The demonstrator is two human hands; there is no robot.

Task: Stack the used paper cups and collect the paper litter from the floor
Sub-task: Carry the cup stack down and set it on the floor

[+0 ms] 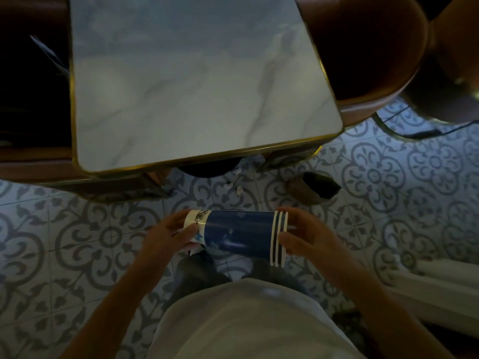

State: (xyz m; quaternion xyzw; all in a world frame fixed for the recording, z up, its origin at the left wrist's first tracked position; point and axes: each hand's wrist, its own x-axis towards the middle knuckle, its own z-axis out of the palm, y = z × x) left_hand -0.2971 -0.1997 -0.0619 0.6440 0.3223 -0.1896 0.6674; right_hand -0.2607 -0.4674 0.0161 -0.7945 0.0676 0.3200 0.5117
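A stack of blue paper cups [238, 234] lies sideways between my hands, above the tiled floor in front of my body. Its white rims point right and its white, patterned base points left. My left hand [166, 237] grips the base end, with a bit of white paper seemingly tucked under its fingers. My right hand [305, 238] holds the rim end, fingers over the mouths. Small crumpled white paper scraps [238, 189] lie on the floor just beyond the stack, near the table's foot.
A marble-look table [181, 86] with a gold edge stands straight ahead, brown chairs [368, 55] on both sides. A dark brown bag-like object [313, 187] sits on the patterned floor [388, 177] at right. A white radiator-like thing [440, 286] is at the lower right.
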